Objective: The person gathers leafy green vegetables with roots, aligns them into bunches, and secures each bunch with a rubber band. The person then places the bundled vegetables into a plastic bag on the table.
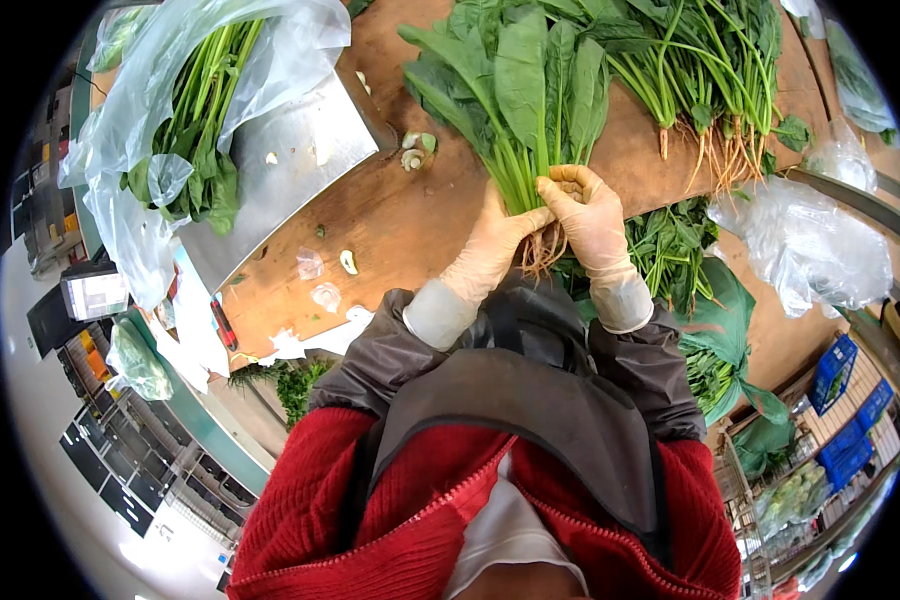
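Note:
Both my hands, in pale gloves, hold a bunch of spinach point(525, 100) by its lower stems, over the front edge of the wooden table point(370, 225). My left hand point(490, 235) wraps the stems from the left, its thumb across them. From the right, my right hand point(590, 215) closes on the same stems with curled fingers. The broad leaves fan out away from me, and the reddish roots hang down between my wrists. More spinach with long orange roots point(705, 75) lies on the table to the right.
On the left, a clear plastic bag point(120, 215) with greens rests on a metal tray point(315, 130). Leaf scraps point(347, 262) and a red-and-black tool point(224, 325) lie nearby. To the right are crumpled clear bags point(810, 240), a green sack point(725, 300) of greens and blue crates point(850, 440).

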`<action>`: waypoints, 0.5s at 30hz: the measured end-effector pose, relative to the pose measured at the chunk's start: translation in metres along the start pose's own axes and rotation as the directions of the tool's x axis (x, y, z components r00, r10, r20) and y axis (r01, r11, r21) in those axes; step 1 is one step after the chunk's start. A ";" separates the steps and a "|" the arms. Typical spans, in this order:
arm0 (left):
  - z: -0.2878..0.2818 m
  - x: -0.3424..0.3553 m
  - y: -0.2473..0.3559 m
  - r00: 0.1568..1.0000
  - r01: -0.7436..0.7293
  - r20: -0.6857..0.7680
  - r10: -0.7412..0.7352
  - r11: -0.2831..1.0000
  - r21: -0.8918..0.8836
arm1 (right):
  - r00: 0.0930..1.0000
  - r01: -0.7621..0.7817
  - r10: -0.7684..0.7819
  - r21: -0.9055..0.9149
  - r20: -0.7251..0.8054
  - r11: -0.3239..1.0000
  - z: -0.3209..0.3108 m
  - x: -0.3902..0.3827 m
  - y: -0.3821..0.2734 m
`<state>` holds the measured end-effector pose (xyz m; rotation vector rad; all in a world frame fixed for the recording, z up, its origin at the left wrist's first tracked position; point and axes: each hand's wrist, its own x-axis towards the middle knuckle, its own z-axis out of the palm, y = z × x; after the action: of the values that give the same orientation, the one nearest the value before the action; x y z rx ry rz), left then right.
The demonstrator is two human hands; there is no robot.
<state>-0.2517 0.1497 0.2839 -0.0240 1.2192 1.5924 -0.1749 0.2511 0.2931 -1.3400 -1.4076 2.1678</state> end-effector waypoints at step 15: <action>0.007 0.003 0.027 0.984 -0.112 -0.144 0.105 0.993 -0.036 | 0.917 0.364 -0.376 -0.658 0.131 0.659 0.018 -0.007 0.012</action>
<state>-0.2690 0.1594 0.3044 -0.1029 1.3139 1.7369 -0.1818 0.2298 0.2896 -1.0864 -2.3584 1.4052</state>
